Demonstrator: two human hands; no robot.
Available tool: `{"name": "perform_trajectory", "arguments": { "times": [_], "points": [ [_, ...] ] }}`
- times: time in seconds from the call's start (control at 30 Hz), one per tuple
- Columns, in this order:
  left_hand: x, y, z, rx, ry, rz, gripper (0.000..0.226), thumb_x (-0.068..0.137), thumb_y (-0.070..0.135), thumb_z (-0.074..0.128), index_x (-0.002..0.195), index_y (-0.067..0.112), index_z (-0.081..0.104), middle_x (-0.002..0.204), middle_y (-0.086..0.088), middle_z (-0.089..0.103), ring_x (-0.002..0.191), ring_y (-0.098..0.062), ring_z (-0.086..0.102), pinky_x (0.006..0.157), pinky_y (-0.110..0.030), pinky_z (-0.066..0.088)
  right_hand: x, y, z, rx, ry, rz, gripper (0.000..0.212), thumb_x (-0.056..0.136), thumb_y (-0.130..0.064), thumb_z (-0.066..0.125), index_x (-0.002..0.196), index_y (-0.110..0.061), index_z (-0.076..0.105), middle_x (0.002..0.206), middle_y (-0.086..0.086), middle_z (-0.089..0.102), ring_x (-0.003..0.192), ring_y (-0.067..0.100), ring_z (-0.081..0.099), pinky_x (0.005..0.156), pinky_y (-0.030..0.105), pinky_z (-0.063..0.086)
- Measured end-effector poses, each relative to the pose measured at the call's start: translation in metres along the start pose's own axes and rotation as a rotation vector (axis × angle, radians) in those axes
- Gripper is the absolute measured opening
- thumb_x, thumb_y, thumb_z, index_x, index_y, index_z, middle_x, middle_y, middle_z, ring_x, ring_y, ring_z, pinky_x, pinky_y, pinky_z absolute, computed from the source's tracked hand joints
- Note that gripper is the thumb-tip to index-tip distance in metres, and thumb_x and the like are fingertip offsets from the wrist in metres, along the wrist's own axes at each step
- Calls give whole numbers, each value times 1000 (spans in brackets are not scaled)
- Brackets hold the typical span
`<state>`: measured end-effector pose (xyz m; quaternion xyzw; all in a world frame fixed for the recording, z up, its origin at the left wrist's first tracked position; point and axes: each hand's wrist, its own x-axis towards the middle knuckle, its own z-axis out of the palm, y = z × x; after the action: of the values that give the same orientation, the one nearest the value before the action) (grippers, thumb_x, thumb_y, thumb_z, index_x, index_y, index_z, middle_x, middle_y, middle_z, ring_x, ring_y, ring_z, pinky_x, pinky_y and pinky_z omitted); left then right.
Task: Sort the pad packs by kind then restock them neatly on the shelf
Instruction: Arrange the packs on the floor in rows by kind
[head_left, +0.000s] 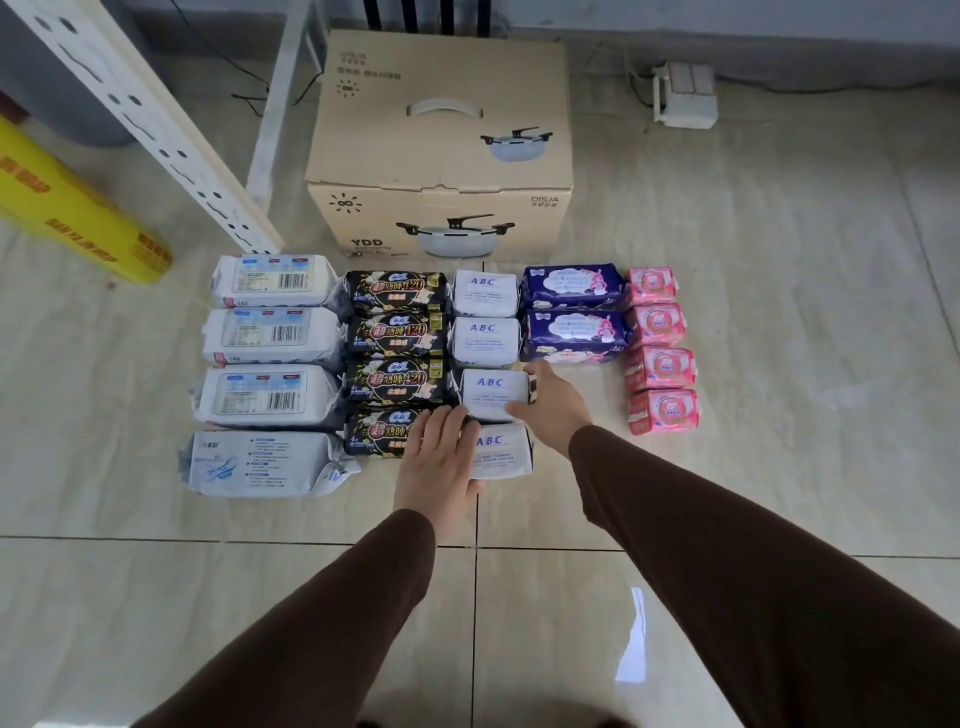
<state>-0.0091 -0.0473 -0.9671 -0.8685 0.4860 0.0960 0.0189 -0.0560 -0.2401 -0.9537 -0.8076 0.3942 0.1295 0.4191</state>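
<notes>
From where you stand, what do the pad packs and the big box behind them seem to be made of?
The pad packs look like thin, glossy plastic film: crimped ends, soft wrinkles, light sheen. The big box looks like matte brown corrugated cardboard, with folded flaps and a printed pot picture.

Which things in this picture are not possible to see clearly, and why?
- Head view: the nearest black pack is partly hidden by the left hand.
- The nearest ABC pack has its left end covered by that hand.
- Small print on the white packs is too small.
- The yellow box is cut by the left edge.
</notes>
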Motion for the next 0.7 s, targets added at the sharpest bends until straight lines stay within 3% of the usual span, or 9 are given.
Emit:
{"name": "perform_trajectory", "arguments": {
  "times": [0.3,0.53,0.7],
  "points": [
    [-1,-4,1,-8,-10,8,69,76,42,73,132,12,47,138,-11,44,131,-34,38,117,-51,23,1,-2,5,19,15,-19,52,88,-29,68,132,-24,39,119,4,67,99,24,66,90,46,54],
    [-16,-4,-23,-93,-51,-77,93,69,48,79,144,10,39,143,-12,46,135,-33,40,116,-50,30,-27,-7,-12,-70,98,31,57,93,-29,64,143,-18,39,141,6,51,126,26,51,102,41,47],
    [-50,3,-101,-131,-180,-163,90,84,42,69,156,15,21,159,-9,28,148,-29,22,124,-45,15,-102,-37,-49,-145,59,49,53,93,-23,63,142,-17,43,142,3,46,128,23,44,104,40,44]
  ]
}}
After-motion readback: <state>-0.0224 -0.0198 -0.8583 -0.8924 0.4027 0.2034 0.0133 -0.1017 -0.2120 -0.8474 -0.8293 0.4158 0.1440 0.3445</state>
